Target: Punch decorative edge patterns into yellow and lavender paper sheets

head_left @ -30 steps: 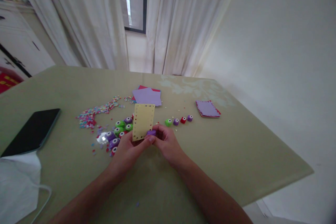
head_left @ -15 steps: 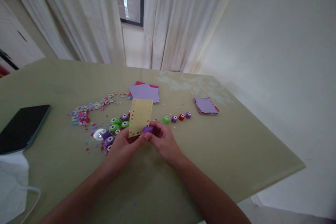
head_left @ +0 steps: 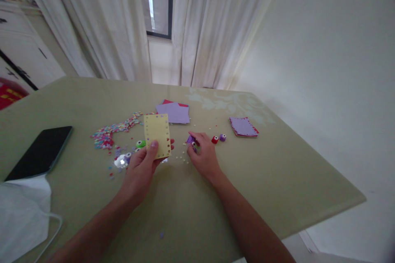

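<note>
Phone (head_left: 40, 151) just chilling at 9 o'clock on the bench (head_left: 262, 189), left hand (head_left: 142, 170) pinching a yellow card (head_left: 158, 129) at its 1 o'clock, then right hand (head_left: 205, 157), fingers (head_left: 202, 136) pinching a purple punch (head_left: 190, 139) at its 11 o'clock.

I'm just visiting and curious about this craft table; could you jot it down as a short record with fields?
Left hand: holds a yellow card with holes along its edges
Right hand: fingertips at a purple craft punch; grip unclear
Right of that hand: red punch, another purple punch
Beyond the card: loose purple sheet
Far right: stack of cards, edges punched
Left side: paper confetti, dark-screened tablet, white face mask
</note>
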Motion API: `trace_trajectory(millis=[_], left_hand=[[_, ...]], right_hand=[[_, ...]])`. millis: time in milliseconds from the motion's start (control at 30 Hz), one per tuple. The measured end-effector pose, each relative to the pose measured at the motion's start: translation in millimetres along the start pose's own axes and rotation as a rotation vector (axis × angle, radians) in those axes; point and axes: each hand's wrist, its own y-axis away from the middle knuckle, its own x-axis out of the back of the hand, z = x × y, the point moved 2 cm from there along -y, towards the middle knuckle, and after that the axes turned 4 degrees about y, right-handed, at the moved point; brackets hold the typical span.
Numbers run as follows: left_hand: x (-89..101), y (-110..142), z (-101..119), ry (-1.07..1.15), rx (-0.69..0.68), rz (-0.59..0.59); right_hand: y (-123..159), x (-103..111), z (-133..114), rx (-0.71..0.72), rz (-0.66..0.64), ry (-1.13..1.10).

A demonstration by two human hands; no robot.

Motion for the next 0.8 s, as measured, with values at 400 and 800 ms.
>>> trace_trajectory(millis=[400,800], left_hand=[[2.8,2,0,-0.191,-0.069,-0.021],[-1.1,10,0,-0.693,-0.334,-0.105]], right_hand=[[7,-14,-10,0.181,-0.178,0.241],[28,-26,-43,-0.313,-0.157,-0.733]])
